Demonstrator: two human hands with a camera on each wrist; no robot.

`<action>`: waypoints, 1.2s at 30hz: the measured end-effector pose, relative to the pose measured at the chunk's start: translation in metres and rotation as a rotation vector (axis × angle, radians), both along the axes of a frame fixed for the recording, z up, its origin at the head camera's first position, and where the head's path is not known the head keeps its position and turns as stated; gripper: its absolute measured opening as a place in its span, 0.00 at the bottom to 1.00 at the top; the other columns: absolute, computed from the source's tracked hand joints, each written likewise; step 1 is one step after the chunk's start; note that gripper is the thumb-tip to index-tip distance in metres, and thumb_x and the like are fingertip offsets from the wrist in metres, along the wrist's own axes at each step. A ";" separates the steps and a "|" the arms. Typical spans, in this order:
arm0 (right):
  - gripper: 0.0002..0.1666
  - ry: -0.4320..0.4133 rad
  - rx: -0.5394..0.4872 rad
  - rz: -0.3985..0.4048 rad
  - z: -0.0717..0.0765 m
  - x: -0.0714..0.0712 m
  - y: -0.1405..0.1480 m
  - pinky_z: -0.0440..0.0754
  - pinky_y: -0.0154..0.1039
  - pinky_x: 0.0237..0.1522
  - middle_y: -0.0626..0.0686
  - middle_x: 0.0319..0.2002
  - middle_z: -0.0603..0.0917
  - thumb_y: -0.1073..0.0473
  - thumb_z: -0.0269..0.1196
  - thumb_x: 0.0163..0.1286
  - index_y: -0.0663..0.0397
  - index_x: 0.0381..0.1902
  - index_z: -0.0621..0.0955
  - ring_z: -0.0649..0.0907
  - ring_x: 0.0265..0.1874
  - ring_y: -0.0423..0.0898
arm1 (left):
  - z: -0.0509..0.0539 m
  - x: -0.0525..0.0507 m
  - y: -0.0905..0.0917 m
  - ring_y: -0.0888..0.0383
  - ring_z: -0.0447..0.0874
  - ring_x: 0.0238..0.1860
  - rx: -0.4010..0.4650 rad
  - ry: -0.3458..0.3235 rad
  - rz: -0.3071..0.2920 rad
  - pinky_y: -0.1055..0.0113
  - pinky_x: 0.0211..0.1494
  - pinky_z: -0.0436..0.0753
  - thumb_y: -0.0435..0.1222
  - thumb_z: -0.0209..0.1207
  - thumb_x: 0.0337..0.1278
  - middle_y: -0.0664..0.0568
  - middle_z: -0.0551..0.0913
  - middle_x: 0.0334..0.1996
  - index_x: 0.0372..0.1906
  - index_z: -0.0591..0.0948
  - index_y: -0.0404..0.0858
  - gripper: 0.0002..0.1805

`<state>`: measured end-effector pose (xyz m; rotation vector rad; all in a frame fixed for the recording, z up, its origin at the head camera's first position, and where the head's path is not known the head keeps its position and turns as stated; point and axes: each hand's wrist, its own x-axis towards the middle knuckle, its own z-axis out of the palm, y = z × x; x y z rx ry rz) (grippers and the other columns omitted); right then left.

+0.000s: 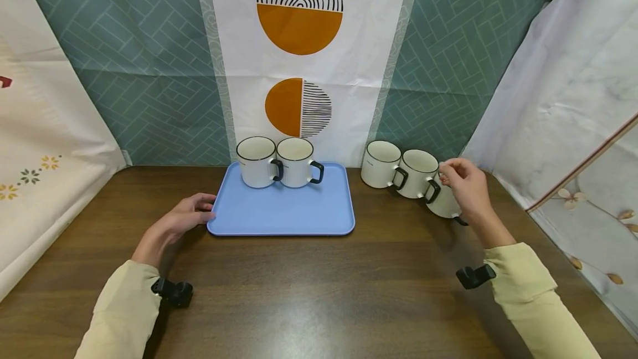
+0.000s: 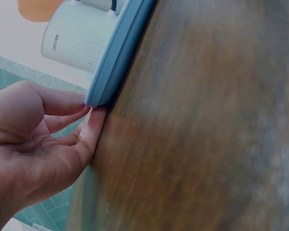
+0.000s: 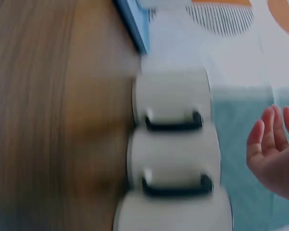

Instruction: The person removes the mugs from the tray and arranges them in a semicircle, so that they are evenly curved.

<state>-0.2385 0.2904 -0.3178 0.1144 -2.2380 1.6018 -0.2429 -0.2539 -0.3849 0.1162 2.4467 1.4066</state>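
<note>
A blue tray (image 1: 281, 212) lies on the table with two white, black-rimmed mugs (image 1: 256, 166) (image 1: 295, 167) side by side at its back. At the tray's left edge my left hand (image 1: 181, 218) pinches the rim; the left wrist view shows the hand (image 2: 43, 139) with its fingertips at the tray's edge (image 2: 118, 53). Three similar mugs (image 1: 380, 166) (image 1: 416, 176) (image 1: 442, 202) stand in a slanting row right of the tray. My right hand (image 1: 467, 187) is over the rightmost mug, partly hiding it. In the right wrist view, the hand (image 3: 277, 154) holds nothing, fingers loosely bent.
Behind the mugs hangs a green patterned cloth (image 1: 164, 121) with a white printed panel (image 1: 349, 71). Pale cloths hang at the left (image 1: 45, 143) and right (image 1: 573, 143). The brown wooden table (image 1: 319, 292) extends toward the front.
</note>
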 end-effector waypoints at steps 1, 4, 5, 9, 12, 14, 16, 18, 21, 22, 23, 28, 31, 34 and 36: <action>0.08 -0.010 0.011 0.039 0.000 -0.002 -0.010 0.76 0.28 0.37 0.41 0.30 0.80 0.60 0.57 0.72 0.61 0.40 0.75 0.79 0.31 0.36 | 0.000 0.000 0.000 0.36 0.64 0.56 0.003 -0.001 0.000 0.44 0.62 0.66 0.28 0.50 0.66 0.26 0.62 0.59 0.69 0.53 0.21 0.32; 0.13 -0.062 0.067 0.140 -0.003 -0.011 -0.041 0.77 0.31 0.38 0.51 0.34 0.80 0.60 0.57 0.72 0.68 0.44 0.74 0.80 0.33 0.39 | -0.001 0.000 0.000 0.37 0.64 0.56 0.005 -0.005 0.002 0.44 0.62 0.66 0.28 0.50 0.66 0.26 0.62 0.58 0.69 0.53 0.21 0.32; 0.14 -0.082 0.093 0.167 -0.005 -0.014 -0.051 0.77 0.31 0.38 0.54 0.36 0.80 0.60 0.57 0.72 0.68 0.45 0.74 0.80 0.34 0.40 | -0.001 0.000 0.000 0.37 0.64 0.56 0.004 -0.008 0.005 0.44 0.62 0.66 0.28 0.50 0.66 0.26 0.62 0.58 0.69 0.53 0.22 0.32; 0.15 -0.142 0.159 0.247 -0.018 -0.028 -0.088 0.78 0.39 0.43 0.64 0.42 0.80 0.62 0.57 0.72 0.70 0.48 0.74 0.82 0.40 0.51 | -0.001 -0.002 0.000 0.37 0.64 0.56 -0.004 -0.014 0.006 0.44 0.63 0.65 0.29 0.51 0.66 0.27 0.62 0.59 0.70 0.53 0.23 0.32; 0.15 -0.161 0.151 0.292 -0.027 -0.039 -0.113 0.77 0.46 0.46 0.67 0.46 0.80 0.65 0.58 0.70 0.72 0.49 0.74 0.80 0.45 0.58 | -0.001 -0.002 0.000 0.37 0.65 0.55 -0.004 -0.005 0.002 0.45 0.62 0.66 0.29 0.51 0.66 0.27 0.63 0.58 0.70 0.53 0.22 0.32; 0.16 -0.178 0.122 0.303 -0.032 -0.047 -0.128 0.76 0.47 0.48 0.66 0.48 0.80 0.66 0.59 0.69 0.73 0.50 0.74 0.79 0.48 0.58 | -0.001 -0.002 0.000 0.38 0.66 0.55 -0.003 0.006 0.003 0.46 0.61 0.68 0.29 0.51 0.66 0.27 0.63 0.58 0.69 0.53 0.22 0.32; 0.16 -0.206 0.079 0.301 -0.035 -0.054 -0.143 0.77 0.45 0.49 0.65 0.49 0.80 0.65 0.59 0.69 0.71 0.50 0.75 0.79 0.49 0.58 | -0.001 -0.002 -0.001 0.38 0.66 0.54 -0.005 0.012 0.003 0.47 0.60 0.68 0.28 0.51 0.66 0.27 0.63 0.58 0.69 0.53 0.21 0.32; 0.16 -0.234 0.024 0.285 -0.038 -0.061 -0.155 0.77 0.43 0.50 0.64 0.49 0.79 0.64 0.59 0.69 0.71 0.50 0.75 0.79 0.49 0.57 | -0.001 -0.001 -0.001 0.38 0.66 0.55 -0.008 0.013 0.001 0.47 0.59 0.68 0.28 0.51 0.66 0.26 0.63 0.58 0.69 0.53 0.21 0.32; 0.17 -0.264 -0.051 0.255 -0.041 -0.069 -0.171 0.77 0.44 0.52 0.63 0.49 0.79 0.64 0.60 0.68 0.70 0.50 0.76 0.79 0.50 0.56 | -0.002 -0.001 -0.001 0.38 0.66 0.55 -0.007 0.008 0.000 0.47 0.60 0.68 0.29 0.51 0.66 0.26 0.63 0.58 0.69 0.53 0.22 0.32; 0.17 -0.271 -0.072 0.245 -0.041 -0.071 -0.176 0.76 0.44 0.53 0.63 0.50 0.78 0.64 0.60 0.68 0.71 0.51 0.76 0.78 0.50 0.56 | -0.002 -0.001 -0.001 0.38 0.66 0.55 -0.008 0.007 0.000 0.46 0.60 0.68 0.29 0.51 0.67 0.26 0.63 0.58 0.69 0.53 0.22 0.32; 0.17 -0.272 -0.087 0.238 -0.041 -0.073 -0.180 0.76 0.45 0.53 0.63 0.50 0.78 0.64 0.60 0.68 0.71 0.51 0.76 0.78 0.51 0.55 | -0.001 -0.001 -0.002 0.38 0.65 0.55 -0.006 0.006 0.002 0.46 0.60 0.67 0.29 0.51 0.66 0.26 0.62 0.58 0.69 0.53 0.22 0.32; 0.15 -0.281 -0.151 0.215 -0.047 -0.083 -0.199 0.75 0.45 0.53 0.62 0.47 0.80 0.62 0.61 0.68 0.68 0.47 0.77 0.77 0.48 0.53 | -0.001 -0.001 -0.002 0.37 0.66 0.55 -0.004 0.013 0.001 0.45 0.61 0.67 0.29 0.50 0.66 0.26 0.63 0.58 0.69 0.53 0.21 0.32; 0.15 -0.287 -0.161 0.203 -0.052 -0.087 -0.208 0.73 0.46 0.53 0.64 0.44 0.82 0.58 0.61 0.70 0.66 0.45 0.78 0.79 0.47 0.56 | -0.002 -0.001 -0.001 0.38 0.66 0.55 -0.001 0.023 -0.001 0.47 0.60 0.69 0.28 0.50 0.66 0.26 0.64 0.58 0.69 0.53 0.21 0.32; 0.17 -0.297 -0.155 0.186 -0.055 -0.087 -0.217 0.73 0.47 0.53 0.65 0.43 0.83 0.55 0.59 0.72 0.66 0.44 0.79 0.80 0.47 0.57 | -0.002 -0.001 -0.001 0.39 0.67 0.54 0.001 0.029 0.000 0.48 0.59 0.69 0.28 0.51 0.66 0.26 0.64 0.57 0.69 0.54 0.21 0.31; 0.18 -0.304 -0.136 0.173 -0.055 -0.087 -0.222 0.74 0.47 0.52 0.63 0.42 0.82 0.53 0.57 0.73 0.66 0.43 0.79 0.80 0.46 0.57 | -0.003 0.000 -0.001 0.39 0.67 0.55 0.005 0.028 0.000 0.47 0.60 0.69 0.28 0.51 0.66 0.26 0.64 0.57 0.69 0.54 0.21 0.32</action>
